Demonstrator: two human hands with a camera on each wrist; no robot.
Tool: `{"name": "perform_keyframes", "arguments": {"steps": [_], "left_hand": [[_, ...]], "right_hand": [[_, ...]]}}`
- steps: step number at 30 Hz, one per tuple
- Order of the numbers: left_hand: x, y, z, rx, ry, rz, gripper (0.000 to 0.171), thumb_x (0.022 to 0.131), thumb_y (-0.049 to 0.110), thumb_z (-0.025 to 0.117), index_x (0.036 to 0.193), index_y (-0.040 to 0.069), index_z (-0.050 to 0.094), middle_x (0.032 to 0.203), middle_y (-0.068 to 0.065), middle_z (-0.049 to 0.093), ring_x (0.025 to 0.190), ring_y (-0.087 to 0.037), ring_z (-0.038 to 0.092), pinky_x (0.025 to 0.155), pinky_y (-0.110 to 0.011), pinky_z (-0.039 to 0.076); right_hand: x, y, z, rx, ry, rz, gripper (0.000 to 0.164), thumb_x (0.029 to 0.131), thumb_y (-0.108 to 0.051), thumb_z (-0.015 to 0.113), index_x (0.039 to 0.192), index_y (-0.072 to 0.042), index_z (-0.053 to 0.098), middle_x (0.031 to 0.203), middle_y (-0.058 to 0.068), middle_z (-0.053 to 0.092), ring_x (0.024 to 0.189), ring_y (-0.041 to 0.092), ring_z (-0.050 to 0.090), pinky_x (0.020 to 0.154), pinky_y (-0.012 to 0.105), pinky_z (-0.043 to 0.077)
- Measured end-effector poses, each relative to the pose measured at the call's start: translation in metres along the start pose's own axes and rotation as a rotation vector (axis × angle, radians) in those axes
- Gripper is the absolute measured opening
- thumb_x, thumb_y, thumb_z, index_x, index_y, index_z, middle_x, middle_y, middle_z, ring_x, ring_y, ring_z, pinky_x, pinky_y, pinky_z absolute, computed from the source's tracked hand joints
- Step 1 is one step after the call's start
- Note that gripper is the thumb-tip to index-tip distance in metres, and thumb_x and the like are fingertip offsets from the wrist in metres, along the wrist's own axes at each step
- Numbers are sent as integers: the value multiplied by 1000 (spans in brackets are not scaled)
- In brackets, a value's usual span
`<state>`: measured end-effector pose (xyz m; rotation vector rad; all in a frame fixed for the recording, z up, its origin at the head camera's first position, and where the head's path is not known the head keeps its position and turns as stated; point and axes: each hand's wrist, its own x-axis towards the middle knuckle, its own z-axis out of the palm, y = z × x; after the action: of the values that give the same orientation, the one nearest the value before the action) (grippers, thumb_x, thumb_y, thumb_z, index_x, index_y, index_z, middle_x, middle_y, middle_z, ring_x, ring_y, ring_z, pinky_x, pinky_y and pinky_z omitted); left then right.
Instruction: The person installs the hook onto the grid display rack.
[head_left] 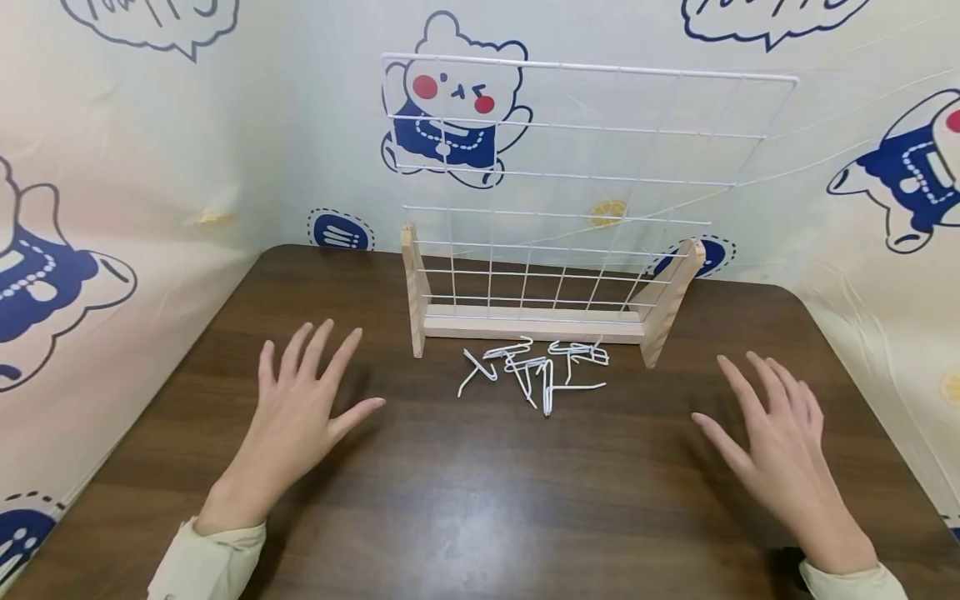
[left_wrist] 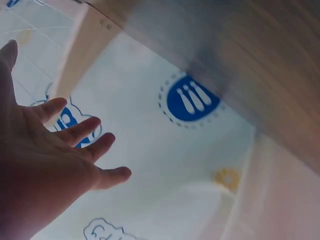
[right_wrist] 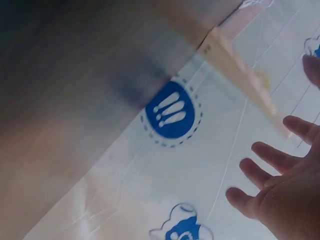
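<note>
Both hands are spread with straight fingers and hold nothing. My left hand is over the left part of the brown table; the left wrist view shows the same hand with fingers apart. My right hand is over the table's right part, and its fingers also spread in the right wrist view, where the hand is at the edge. Between the hands lies a loose pile of white wire hooks, several of them tangled. Behind the pile stands a white wire grid rack in a wooden base.
The dark brown table has rounded far corners. Pale wooden side supports flank the grid. A patterned curtain with cartoon bears hangs behind and on both sides, close to the table's edges.
</note>
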<state>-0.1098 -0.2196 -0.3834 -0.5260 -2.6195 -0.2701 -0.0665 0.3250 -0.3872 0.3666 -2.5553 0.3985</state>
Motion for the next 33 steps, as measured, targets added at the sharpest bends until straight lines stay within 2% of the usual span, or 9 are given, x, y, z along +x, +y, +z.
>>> {"name": "perform_keyframes", "arguments": {"steps": [4,7,12,16,24,33], "left_hand": [[5,7,1,-104,-28,18,83,85,55,71,153,19,39,153,-20,36,139,-45,31,108,-73,14],[9,10,-1,-179,-46,7,77,89,47,71,153,20,39,153,-18,37,139,-43,32,108,-72,14],[22,9,-4,-231,-49,20,70,92,40,70,151,16,41,152,-17,40,137,-41,35,109,-69,17],[37,5,-7,-270,-65,31,68,94,36,69,151,12,41,152,-17,41,137,-40,37,109,-67,21],[72,3,-6,-454,-120,-41,67,99,40,60,154,11,35,157,-12,34,145,-32,29,113,-58,25],[102,4,5,-510,-129,-103,68,100,41,58,152,3,35,156,-17,35,144,-33,33,114,-56,28]], "right_hand": [[6,-9,2,24,-17,-57,67,85,-31,75,144,-9,51,140,26,48,130,47,38,101,68,26],[11,-15,3,34,-49,-92,59,84,-22,76,137,-5,56,131,21,56,124,43,46,96,62,33],[21,-25,7,57,-92,-158,43,82,-15,77,121,-1,65,114,13,65,112,33,56,96,47,39],[28,-34,12,65,-112,-202,37,83,-16,77,116,-2,68,110,9,66,108,27,59,94,40,42],[45,-48,19,84,-157,-260,30,87,-19,73,113,-4,69,109,7,67,106,23,61,91,39,48],[62,-66,32,103,-177,-352,28,85,-14,75,109,0,69,101,9,68,95,25,63,84,43,53]]}}
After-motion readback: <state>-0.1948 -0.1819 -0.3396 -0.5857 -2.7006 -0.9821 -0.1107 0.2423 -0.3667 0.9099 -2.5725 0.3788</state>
